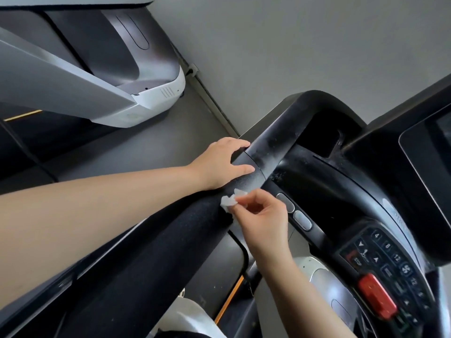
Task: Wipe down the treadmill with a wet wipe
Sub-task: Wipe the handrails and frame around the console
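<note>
The left hand point(220, 164) rests on the black handrail point(266, 152) of the treadmill, fingers curled over its far side and thumb lying along the near side, so it grips the bar; the right hand point(262, 217) sits just below it, thumb and fingertips pinching a small crumpled white wipe point(229, 200); the wipe touches the rough black padding of the rail, just beside the left wrist; the smooth part of the rail ahead of the left hand shows a pale, dusty film; two oval grey buttons point(294, 213) lie on the inner bar close to the right hand; farther right sits the keypad point(388, 262) with a red clip point(377, 296) below it; a dark screen point(429, 152) stands at the right edge; a second, grey machine point(102, 76) stands on the floor at upper left.
</note>
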The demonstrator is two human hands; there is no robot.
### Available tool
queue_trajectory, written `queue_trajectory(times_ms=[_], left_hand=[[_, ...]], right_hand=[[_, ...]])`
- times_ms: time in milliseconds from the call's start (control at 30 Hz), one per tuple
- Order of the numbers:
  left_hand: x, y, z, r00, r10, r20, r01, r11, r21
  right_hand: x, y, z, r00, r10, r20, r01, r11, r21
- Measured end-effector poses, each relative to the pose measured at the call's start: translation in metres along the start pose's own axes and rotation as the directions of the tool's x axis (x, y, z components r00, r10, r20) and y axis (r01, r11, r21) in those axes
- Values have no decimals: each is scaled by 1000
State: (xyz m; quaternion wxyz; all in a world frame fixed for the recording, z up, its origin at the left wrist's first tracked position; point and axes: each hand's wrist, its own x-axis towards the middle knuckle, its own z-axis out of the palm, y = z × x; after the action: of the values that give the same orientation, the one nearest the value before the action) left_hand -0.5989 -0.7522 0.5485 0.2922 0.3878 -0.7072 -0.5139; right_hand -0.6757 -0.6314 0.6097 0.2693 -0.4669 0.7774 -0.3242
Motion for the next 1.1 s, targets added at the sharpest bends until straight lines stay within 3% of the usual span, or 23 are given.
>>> queue_trajectory(times_ms=[200,333,467,567,733,800,867,1100], left_hand=[[-1,1,0,1000,13,-13,-13,1000,2],[-1,0,-1,1000,10,-21,-11,1000,-5],[-1,0,1,1000,9,-16,-9,1000,-9],[0,-1,0,1000,7,-20,-7,1000,-18],[-1,2,-2,1000,20,-10,-20,1000,-14],[-1,2,-3,1000,11,-8,-11,1000,-18],[0,1,-1,1000,6,-11,-6,999,-34],[0,-3,1,1000,5,-21,-6,999,-43]], right_hand=[[8,-4,-2,999,16,-30,-16,1000,-5],[-3,-5,-3,999,23,35,-21,998,-62],[11,-4,-7,998,20,-67,-21,1000,-18],[-7,-1,1,999,-33,10,34,996,-82],[25,3,-24,946,-188,-265,123,962,-246],[22,3,-20,876,-430,-217,326,861,-390],[7,13,-6,825,-562,-62,472,746,-470],[-16,26,-6,826,-563,25,542,781,-311]])
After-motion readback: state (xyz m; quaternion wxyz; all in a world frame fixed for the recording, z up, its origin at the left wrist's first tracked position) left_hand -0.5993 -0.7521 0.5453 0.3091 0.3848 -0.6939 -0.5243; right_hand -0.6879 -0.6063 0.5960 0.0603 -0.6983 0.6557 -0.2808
